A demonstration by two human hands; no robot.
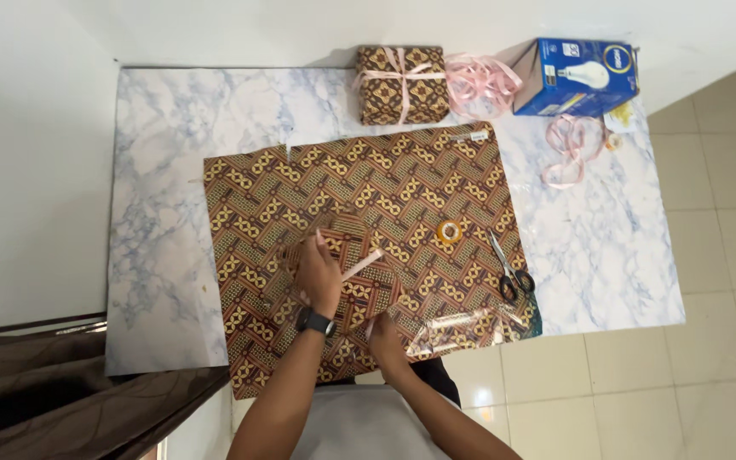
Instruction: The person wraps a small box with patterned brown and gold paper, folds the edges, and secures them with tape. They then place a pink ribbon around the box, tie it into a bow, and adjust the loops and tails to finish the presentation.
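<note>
2 hands worked at the near edge of a marble-patterned table (172, 170), over a large sheet of brown patterned wrapping paper (436, 183) spread flat on it. The right hand (385, 339) sat closest to the body, curled at the near corner of a small wrapped parcel (351, 273); whether it pinched the ribbon there could not be made out. The left hand (319, 277), with a dark watch (314, 322) on its wrist, lay on top of the parcel, fingers bent down and pressing, and a strip of pink ribbon (361, 265) ran out from beside it across the top. Both forearms came in steeply from the bottom edge, the wrists angled toward each other.

As a judgement, the ribbon could have slipped off a corner if the pressing hand had eased, and the parcel, in the same pattern as the sheet, could have skated on it.

Just beyond lay 1 roll of clear tape (448, 231) and black-handled scissors (508, 268), near but apart. Farther off, 1 finished gift (402, 85) tied in pink stood at the far edge, loose ribbon (483, 81) beside it, then a blue bulb box (577, 77) and another ribbon loop (571, 149).
</note>
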